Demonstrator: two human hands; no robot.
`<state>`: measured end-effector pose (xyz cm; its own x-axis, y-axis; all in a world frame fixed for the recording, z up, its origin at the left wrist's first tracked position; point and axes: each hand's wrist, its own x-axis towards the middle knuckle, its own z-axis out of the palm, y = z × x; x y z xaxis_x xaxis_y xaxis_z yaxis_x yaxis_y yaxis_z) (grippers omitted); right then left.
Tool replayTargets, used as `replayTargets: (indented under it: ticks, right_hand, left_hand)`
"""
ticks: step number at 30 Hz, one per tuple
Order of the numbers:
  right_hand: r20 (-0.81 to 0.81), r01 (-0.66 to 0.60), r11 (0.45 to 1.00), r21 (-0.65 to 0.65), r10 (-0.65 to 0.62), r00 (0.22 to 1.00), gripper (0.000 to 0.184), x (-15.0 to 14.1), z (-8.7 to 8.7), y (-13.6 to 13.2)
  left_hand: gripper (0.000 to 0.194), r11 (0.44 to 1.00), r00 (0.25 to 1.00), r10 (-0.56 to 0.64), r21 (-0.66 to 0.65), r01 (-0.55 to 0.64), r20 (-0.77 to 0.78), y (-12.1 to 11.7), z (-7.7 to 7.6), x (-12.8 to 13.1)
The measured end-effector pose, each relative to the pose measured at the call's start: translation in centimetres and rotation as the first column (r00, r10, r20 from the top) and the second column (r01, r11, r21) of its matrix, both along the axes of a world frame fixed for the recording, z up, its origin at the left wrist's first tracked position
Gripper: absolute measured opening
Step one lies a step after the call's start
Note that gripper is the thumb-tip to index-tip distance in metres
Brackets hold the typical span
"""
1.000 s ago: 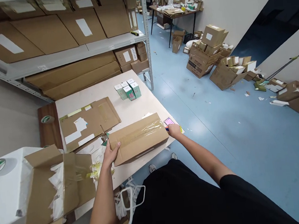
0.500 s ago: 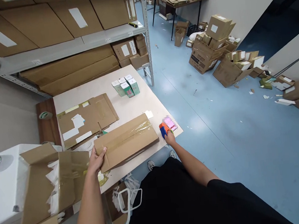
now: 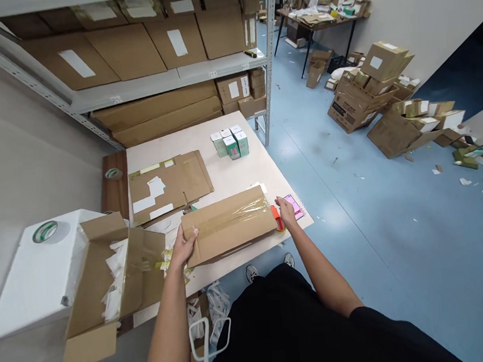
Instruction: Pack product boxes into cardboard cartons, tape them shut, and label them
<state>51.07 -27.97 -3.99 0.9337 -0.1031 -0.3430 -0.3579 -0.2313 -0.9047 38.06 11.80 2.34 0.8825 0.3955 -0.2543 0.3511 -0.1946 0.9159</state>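
Note:
A long cardboard box (image 3: 224, 228) lies near the table's front edge, with shiny clear tape along its top toward the right end. My left hand (image 3: 184, 246) grips its left end, thumb on top and the other fingers mostly hidden. By the right end is an orange tape dispenser (image 3: 277, 218), partly hidden by the box and my wrist. My right hand (image 3: 286, 212) is just right of the dispenser with loosely bent fingers and nothing visible in them. Beside it lies a phone with a pink screen (image 3: 295, 205), partly blurred out.
Flattened cardboard (image 3: 190, 177) and several small green boxes (image 3: 232, 145) are on the table (image 3: 261, 170). An open carton (image 3: 145, 264) with white paper stands at left, near a tape roll (image 3: 45, 232). A metal shelf (image 3: 197, 74) filled with cartons borders the back.
My right hand has let go of the tape dispenser, which now rests against the box's right end. My left hand keeps its hold on the box. The view has shifted left.

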Motion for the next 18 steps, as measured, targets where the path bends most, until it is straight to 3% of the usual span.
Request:
replayTargets:
  ticks: [2, 5, 7, 12, 18]
  right_hand:
    - [0.025, -0.088, 0.985, 0.15, 0.085, 0.996, 0.064, -0.3, 1.7, 1.0]
    - [0.003, -0.226, 0.968, 0.107, 0.227, 0.974, 0.084, -0.8, 3.2, 2.5]
    - [0.001, -0.266, 0.962, 0.054, 0.267, 0.964, 0.087, -0.7, 3.6, 3.0]
    - [-0.041, -0.277, 0.96, 0.037, 0.279, 0.959, 0.065, 0.4, 4.9, 3.0]
    - [-0.108, -0.21, 0.959, 0.192, 0.234, 0.966, 0.042, 0.0, 6.7, 3.2]
  left_hand:
    - [0.088, 1.0, 1.0, 0.0, 0.001, 0.0, 0.013, -0.1, -0.1, -0.1]
    - [0.085, 0.998, 1.0, -0.005, 0.055, 0.004, 0.026, 0.0, -0.4, -0.1]
    - [0.084, 0.996, 1.0, 0.001, 0.088, -0.003, 0.018, 0.0, -0.5, -0.1]
    - [0.089, 0.999, 0.999, 0.051, -0.018, -0.051, -0.007, -0.8, -0.8, -0.1]
    - [0.091, 0.998, 0.995, 0.044, -0.059, -0.039, 0.085, -1.3, 0.2, -0.7]
